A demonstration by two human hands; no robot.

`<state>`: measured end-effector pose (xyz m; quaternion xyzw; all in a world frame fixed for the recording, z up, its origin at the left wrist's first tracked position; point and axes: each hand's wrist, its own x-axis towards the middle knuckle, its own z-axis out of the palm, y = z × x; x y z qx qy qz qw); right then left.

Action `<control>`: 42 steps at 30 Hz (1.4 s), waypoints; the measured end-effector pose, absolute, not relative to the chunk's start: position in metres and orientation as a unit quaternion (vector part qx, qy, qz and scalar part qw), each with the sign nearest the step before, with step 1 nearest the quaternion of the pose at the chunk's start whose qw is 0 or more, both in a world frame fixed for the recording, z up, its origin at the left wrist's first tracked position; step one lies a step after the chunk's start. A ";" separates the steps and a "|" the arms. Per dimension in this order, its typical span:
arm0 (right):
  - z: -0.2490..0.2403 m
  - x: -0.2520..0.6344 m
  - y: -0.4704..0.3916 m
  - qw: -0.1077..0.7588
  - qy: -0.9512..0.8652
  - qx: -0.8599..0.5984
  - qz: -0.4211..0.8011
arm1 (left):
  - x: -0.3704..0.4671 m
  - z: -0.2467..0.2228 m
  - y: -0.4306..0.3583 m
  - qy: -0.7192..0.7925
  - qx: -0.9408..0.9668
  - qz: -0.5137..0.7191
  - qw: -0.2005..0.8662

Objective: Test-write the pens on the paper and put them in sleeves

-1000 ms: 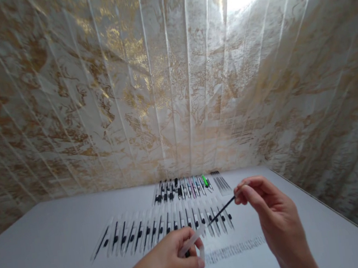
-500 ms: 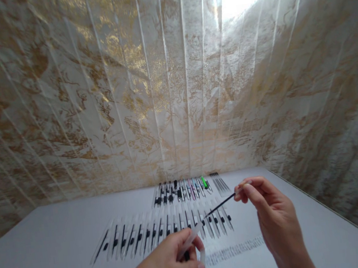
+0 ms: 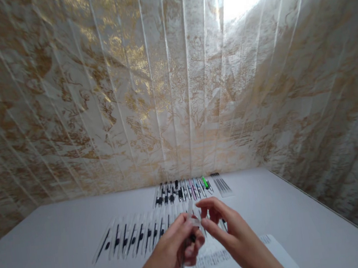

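Observation:
My left hand [image 3: 179, 242] is closed around translucent pen parts; a pale tube [image 3: 190, 210] sticks up out of its fingers, and a dark piece shows lower in the grip. Just to the right, my right hand [image 3: 230, 232] has its thumb and forefinger apart beside the pale parts, with nothing visible between them. Beyond both hands lies a long row of clear pen pieces [image 3: 133, 240] with dark refills and black caps, partly hidden by the hands. Under the hands is a sheet of paper [image 3: 278, 252] with handwriting.
Farther back on the white table [image 3: 48, 237] is a group of pens [image 3: 165, 194], one a bright green pen [image 3: 205, 183]. Beside them lies a set of thin dark refills [image 3: 221, 184]. A gold-patterned silvery curtain [image 3: 173, 87] stands behind the table.
My right hand has moved left to my left hand, and the dark refill it held out is no longer visible in its fingers. My left hand has turned, its tube now more upright.

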<state>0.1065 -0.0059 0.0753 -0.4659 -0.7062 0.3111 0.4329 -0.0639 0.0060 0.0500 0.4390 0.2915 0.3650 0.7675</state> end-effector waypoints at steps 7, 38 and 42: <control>0.067 0.091 -0.014 0.377 -0.809 -0.445 0.080 | -0.058 0.050 0.004 0.378 0.350 0.457 0.725; 0.091 0.129 -0.011 0.424 -0.766 -0.431 0.218 | -0.061 0.062 -0.013 0.430 0.713 0.250 0.494; 0.092 0.130 -0.011 0.417 -0.769 -0.433 0.218 | -0.063 0.062 -0.012 0.434 0.723 0.236 0.483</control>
